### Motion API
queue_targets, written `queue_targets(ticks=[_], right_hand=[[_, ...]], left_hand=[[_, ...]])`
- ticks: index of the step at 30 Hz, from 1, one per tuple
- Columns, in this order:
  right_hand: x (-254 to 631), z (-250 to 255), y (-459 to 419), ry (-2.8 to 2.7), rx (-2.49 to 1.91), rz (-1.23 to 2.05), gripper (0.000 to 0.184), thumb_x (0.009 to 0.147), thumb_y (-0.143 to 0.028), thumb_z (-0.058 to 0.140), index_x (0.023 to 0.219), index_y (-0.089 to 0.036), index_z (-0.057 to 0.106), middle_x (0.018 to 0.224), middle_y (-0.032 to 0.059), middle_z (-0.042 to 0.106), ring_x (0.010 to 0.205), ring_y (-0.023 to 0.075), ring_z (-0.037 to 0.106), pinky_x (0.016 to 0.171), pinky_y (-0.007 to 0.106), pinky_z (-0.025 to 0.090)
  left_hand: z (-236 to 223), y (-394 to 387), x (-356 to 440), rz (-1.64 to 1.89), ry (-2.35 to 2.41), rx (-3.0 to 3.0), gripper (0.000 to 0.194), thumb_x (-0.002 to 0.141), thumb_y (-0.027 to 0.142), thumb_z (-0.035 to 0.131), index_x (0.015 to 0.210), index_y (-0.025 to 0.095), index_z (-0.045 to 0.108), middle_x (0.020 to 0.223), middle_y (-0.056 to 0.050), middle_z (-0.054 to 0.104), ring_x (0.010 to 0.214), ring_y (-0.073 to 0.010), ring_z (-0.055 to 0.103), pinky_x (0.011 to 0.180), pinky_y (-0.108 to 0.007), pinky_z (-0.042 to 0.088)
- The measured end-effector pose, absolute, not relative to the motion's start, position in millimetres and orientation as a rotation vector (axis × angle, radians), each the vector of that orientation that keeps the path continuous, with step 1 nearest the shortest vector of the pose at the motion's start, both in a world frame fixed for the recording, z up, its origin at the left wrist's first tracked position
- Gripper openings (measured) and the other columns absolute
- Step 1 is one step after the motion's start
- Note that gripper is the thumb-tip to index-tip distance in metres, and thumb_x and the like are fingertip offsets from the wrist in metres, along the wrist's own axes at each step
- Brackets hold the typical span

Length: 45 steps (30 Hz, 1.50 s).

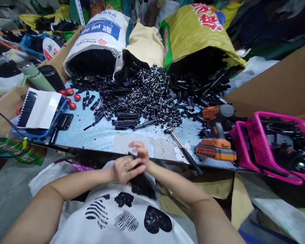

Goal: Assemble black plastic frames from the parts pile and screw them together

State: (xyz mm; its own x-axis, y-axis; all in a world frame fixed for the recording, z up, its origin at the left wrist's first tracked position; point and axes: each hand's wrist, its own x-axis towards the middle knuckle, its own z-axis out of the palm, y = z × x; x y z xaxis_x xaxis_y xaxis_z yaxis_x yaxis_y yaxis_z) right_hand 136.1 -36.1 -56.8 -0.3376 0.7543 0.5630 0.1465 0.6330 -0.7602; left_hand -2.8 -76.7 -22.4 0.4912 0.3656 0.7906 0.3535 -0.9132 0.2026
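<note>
My left hand (125, 169), with a ring on one finger, is closed around a black part (141, 185) close to my body, just off the table's front edge. Curled over the top of the same part is my right hand (141, 155), touching the left; its fingers are smeared by motion. The black part is blurred and partly hidden by both hands, so its exact kind cannot be made out. Beyond my hands a piece of cardboard (132, 139) lies flat on the blue tabletop (85, 118). To the right is a hammer (180, 144) with a black grip.
A heap of small metal-pinned black pieces (152, 91) spills before a white sack (99, 34) and a yellow sack (195, 30). An orange cordless drill (215, 132) and pink baskets (259, 135) stand right. At left are a blue bin (38, 134), red fruits (72, 105) and a green bottle (35, 76).
</note>
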Motion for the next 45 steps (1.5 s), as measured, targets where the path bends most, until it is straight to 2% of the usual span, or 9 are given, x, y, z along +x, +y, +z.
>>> queue_targets(ticks=[4, 7, 11, 14, 16, 31, 35, 38, 45], right_hand=[[202.6, -49.8, 60.0, -2.269, -1.169, 0.193, 0.037, 0.088, -0.045, 0.043, 0.112, -0.018, 0.053, 0.118, 0.0143, 0.055, 0.118, 0.0271, 0.043, 0.101, 0.051, 0.027], [248.7, -47.2, 101.2, -2.682, -1.247, 0.048, 0.028, 0.089, -0.035, 0.046, 0.106, -0.017, 0.058, 0.105, 0.0119, 0.062, 0.110, 0.0256, 0.047, 0.103, 0.050, 0.022], [294.0, -43.3, 117.1, -2.740, -1.251, -0.086, 0.030, 0.093, -0.034, 0.040, 0.109, -0.017, 0.058, 0.103, 0.0104, 0.063, 0.098, 0.0220, 0.052, 0.098, 0.041, 0.028], [316.1, -37.7, 129.5, -2.559, -1.519, -0.227, 0.035, 0.092, -0.036, 0.040, 0.115, -0.016, 0.057, 0.105, 0.0130, 0.062, 0.099, 0.0257, 0.050, 0.094, 0.042, 0.030], [318.7, -34.7, 142.8, -2.456, -1.631, -0.298, 0.041, 0.091, -0.040, 0.041, 0.122, -0.016, 0.052, 0.113, 0.0148, 0.059, 0.104, 0.0283, 0.048, 0.093, 0.044, 0.029], [102.5, -32.1, 323.5, -2.652, -1.473, -0.043, 0.040, 0.092, -0.031, 0.038, 0.127, -0.013, 0.046, 0.126, 0.0160, 0.050, 0.113, 0.0286, 0.041, 0.089, 0.041, 0.036], [78.1, -41.3, 347.5, -2.676, -1.550, -0.022, 0.040, 0.090, -0.033, 0.045, 0.124, -0.012, 0.049, 0.120, 0.0168, 0.054, 0.111, 0.0294, 0.043, 0.090, 0.044, 0.035], [71.9, -43.9, 355.4, -2.699, -1.549, -0.041, 0.043, 0.085, -0.036, 0.055, 0.120, -0.011, 0.053, 0.123, 0.0180, 0.051, 0.114, 0.0318, 0.041, 0.093, 0.047, 0.033], [87.3, -7.7, 281.6, -2.506, -1.365, 0.058, 0.052, 0.086, -0.041, 0.052, 0.127, -0.010, 0.047, 0.114, 0.0175, 0.051, 0.106, 0.0294, 0.047, 0.089, 0.041, 0.040]], left_hand=[[-51.8, -28.4, -21.3, 0.711, 0.880, 3.030, 0.064, 0.087, 0.064, 0.033, 0.131, 0.021, 0.047, 0.098, -0.011, 0.063, 0.082, -0.0197, 0.061, 0.075, -0.031, 0.048], [-60.4, 0.7, -23.8, 0.245, 0.959, 2.986, 0.061, 0.086, 0.058, 0.043, 0.134, 0.020, 0.046, 0.107, -0.015, 0.061, 0.096, -0.0239, 0.060, 0.085, -0.035, 0.045], [-59.6, 25.0, -3.2, 0.222, 1.307, 2.853, 0.077, 0.079, 0.054, 0.059, 0.140, 0.013, 0.036, 0.140, -0.022, 0.037, 0.134, -0.0347, 0.028, 0.108, -0.047, 0.024], [-57.6, 46.4, 15.1, 0.215, 1.591, 2.644, 0.108, 0.066, 0.072, 0.058, 0.145, 0.008, 0.023, 0.151, -0.025, 0.011, 0.139, -0.0420, 0.005, 0.110, -0.055, 0.008], [-57.7, 62.6, 21.3, 0.136, 1.669, 2.528, 0.114, 0.063, 0.080, 0.052, 0.146, 0.008, 0.019, 0.151, -0.026, 0.009, 0.138, -0.0443, 0.002, 0.108, -0.060, 0.003], [-53.1, 111.3, 1.5, 0.185, 1.651, 2.569, 0.098, 0.072, 0.076, 0.046, 0.144, 0.012, 0.026, 0.149, -0.023, 0.021, 0.138, -0.0405, 0.013, 0.107, -0.061, 0.006], [-36.5, 105.4, -35.5, 0.421, 1.873, 2.419, 0.051, 0.089, 0.045, 0.042, 0.128, 0.012, 0.046, 0.134, -0.018, 0.045, 0.126, -0.0310, 0.038, 0.105, -0.048, 0.027], [-35.0, 102.8, -73.3, 0.360, 2.384, 1.988, 0.030, 0.087, 0.025, 0.042, 0.108, 0.008, 0.054, 0.108, -0.020, 0.057, 0.106, -0.0304, 0.052, 0.089, -0.042, 0.042], [-63.1, 101.8, -111.3, 0.232, 2.400, 1.925, 0.036, 0.085, 0.000, 0.024, 0.106, 0.007, 0.053, 0.107, -0.019, 0.056, 0.101, -0.0256, 0.055, 0.084, -0.037, 0.046]])
